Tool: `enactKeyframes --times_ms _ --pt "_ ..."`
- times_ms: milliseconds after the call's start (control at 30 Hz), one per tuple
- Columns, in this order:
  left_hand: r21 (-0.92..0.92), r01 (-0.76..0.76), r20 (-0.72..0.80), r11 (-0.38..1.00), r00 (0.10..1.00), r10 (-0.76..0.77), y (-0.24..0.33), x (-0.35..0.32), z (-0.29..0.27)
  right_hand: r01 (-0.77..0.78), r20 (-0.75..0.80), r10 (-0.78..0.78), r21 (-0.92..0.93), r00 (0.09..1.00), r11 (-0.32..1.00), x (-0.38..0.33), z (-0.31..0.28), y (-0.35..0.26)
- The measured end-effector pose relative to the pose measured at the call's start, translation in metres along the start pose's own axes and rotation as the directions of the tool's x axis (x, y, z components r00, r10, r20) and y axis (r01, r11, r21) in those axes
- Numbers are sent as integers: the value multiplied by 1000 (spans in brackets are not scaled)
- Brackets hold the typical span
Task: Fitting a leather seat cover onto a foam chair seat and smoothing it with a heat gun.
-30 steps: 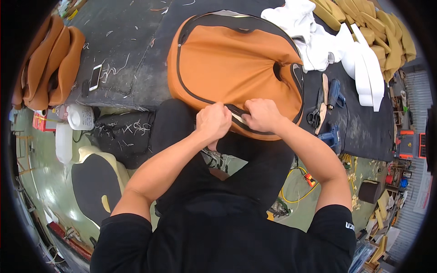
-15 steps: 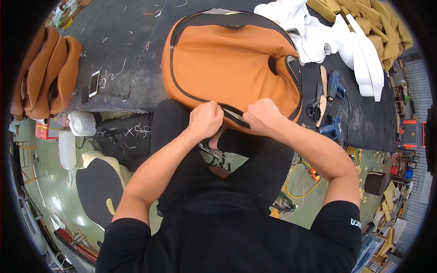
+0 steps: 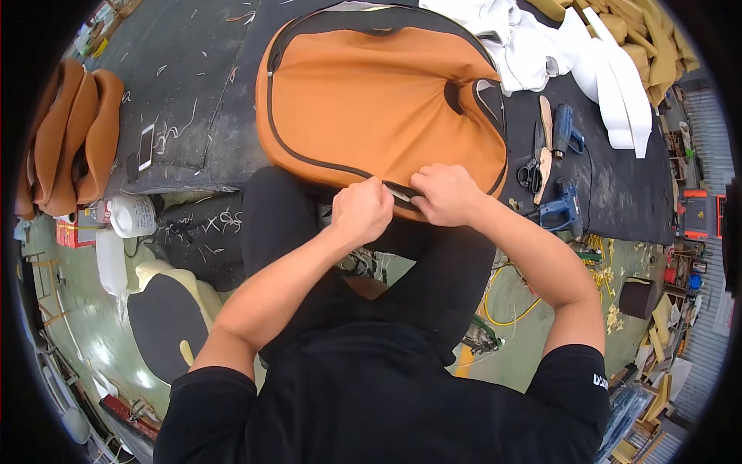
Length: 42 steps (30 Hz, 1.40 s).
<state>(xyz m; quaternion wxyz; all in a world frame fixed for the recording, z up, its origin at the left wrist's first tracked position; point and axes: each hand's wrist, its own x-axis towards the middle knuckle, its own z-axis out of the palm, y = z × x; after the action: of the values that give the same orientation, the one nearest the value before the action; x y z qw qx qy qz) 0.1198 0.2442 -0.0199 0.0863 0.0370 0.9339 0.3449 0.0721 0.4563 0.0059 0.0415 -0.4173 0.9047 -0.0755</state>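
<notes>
An orange upholstery cover (image 3: 363, 108) with a dark border band, seemingly fitted over a rounded cushion, lies at the near edge of the black-topped table (image 3: 193, 69), against my thighs. Its near rim is pinched in both my hands. My left hand (image 3: 363, 210) is closed in a fist on the dark edge. Just to its right, my right hand (image 3: 448, 195) has its fingers bent over the same edge. Between them shows a short pale strip (image 3: 400, 193) under the rim. A dark gap (image 3: 453, 97) and a fold mark the cover's right side.
Scissors (image 3: 530, 175), a wooden-handled tool (image 3: 545, 155) and two blue heat guns (image 3: 566, 130) lie right of the cover. White fabric (image 3: 510, 46) and yellow foam pieces (image 3: 634, 46) are piled behind. Brown curved cushions (image 3: 73, 139) and a phone (image 3: 146, 147) sit left.
My left hand has shifted right along the cover's near edge, closer to my right hand. The whole view has slid slightly, so the table appears farther left and up.
</notes>
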Motion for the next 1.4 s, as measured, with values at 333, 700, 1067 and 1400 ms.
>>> enactKeyframes --times_ms 333,700,1067,1400 --pt "-226 -62 64 972 995 78 -29 10 -10 -102 210 101 -8 972 995 21 -13 -9" --pt "-157 -53 63 986 996 64 -25 8 -9 34 442 139 -360 886 932 42 -27 -12" --pt "-106 -111 7 988 994 113 -17 5 3 129 384 -121 5 915 992 23 -35 -2" --pt "-133 67 152 989 987 -46 37 -11 53 97 302 -52 -135 952 986 12 -4 -2"
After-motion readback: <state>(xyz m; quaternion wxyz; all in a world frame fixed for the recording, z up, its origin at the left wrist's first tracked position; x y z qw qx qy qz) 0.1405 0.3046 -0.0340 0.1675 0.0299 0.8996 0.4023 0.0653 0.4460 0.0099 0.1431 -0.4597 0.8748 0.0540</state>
